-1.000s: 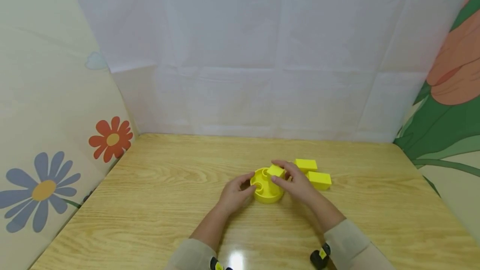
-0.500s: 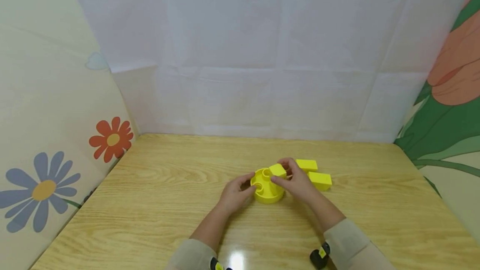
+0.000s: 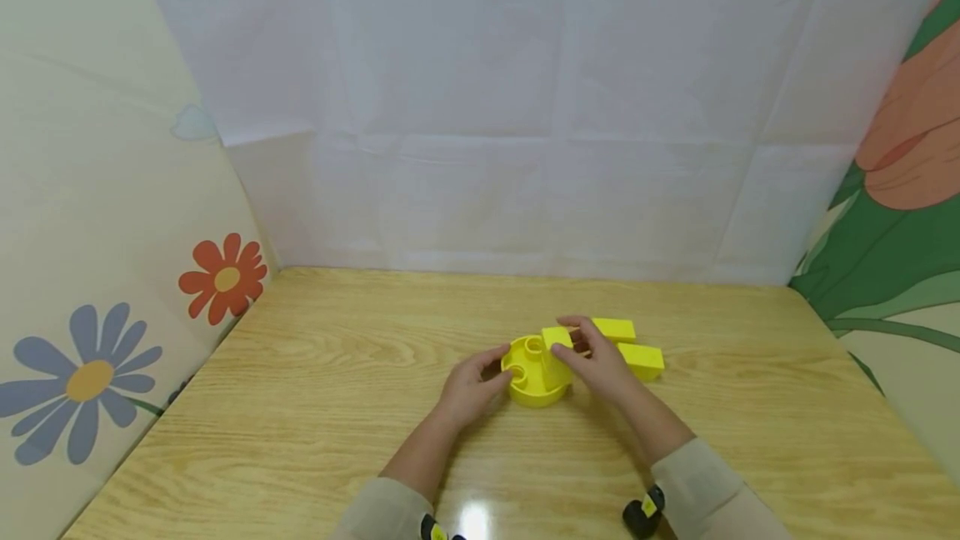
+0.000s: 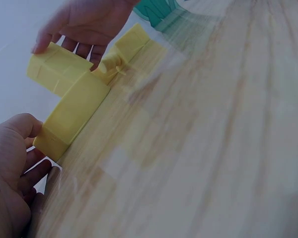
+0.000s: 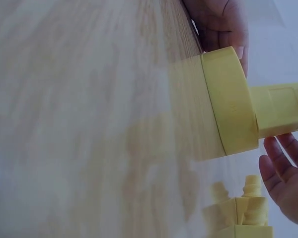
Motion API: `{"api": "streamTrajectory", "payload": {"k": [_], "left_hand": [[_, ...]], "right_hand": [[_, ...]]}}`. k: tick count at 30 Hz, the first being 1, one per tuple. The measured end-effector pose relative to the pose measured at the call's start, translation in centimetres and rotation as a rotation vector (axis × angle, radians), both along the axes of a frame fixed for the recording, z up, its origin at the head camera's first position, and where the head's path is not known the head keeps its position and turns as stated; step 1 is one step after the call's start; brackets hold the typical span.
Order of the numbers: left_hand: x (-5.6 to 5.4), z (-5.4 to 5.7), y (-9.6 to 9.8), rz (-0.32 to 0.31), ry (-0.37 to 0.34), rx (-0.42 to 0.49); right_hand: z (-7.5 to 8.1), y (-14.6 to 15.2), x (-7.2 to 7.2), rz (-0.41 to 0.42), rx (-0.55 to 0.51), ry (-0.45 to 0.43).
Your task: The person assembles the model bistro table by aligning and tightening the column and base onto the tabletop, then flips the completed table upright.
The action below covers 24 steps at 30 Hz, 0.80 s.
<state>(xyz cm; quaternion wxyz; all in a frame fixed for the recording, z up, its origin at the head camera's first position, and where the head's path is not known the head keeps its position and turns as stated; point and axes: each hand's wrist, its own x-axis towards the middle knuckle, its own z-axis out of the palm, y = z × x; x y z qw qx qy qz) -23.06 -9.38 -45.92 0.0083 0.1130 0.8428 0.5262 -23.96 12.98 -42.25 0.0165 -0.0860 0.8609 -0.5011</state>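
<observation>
A round yellow base (image 3: 536, 397), shallow with ring-shaped sockets inside, lies on the wooden table. At its left rim my left hand (image 3: 467, 390) holds the edge between thumb and fingers. A yellow block-shaped leg (image 3: 556, 361) stands upright in the base's right part; its lower end is hidden inside. My right hand (image 3: 603, 365) holds the leg near its top, thumb (image 4: 41, 43) at its upper corner and fingers behind it. In the right wrist view the leg (image 5: 280, 106) meets the base (image 5: 231, 101), and some right-hand fingers (image 5: 283, 158) are spread beside it.
Two similar yellow legs, a farther one (image 3: 615, 329) and a nearer one (image 3: 641, 361), lie right of the base, behind my right hand. Threaded ends (image 5: 252, 186) show on them in the right wrist view. A white cloth (image 3: 480, 190) hangs behind the table (image 3: 360, 332).
The leg in my right hand has turned about its upright axis, its top face now squarer to the view. My right hand has shifted slightly right; the left hand and base stay still.
</observation>
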Motion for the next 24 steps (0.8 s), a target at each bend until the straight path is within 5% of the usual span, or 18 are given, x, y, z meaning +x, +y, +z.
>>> {"api": "streamTrajectory", "payload": {"k": [24], "left_hand": [[-0.2, -0.3, 0.0, -0.008, -0.018, 0.01]], "right_hand": [[0.0, 1.4, 1.1, 0.016, -0.01, 0.004]]}}
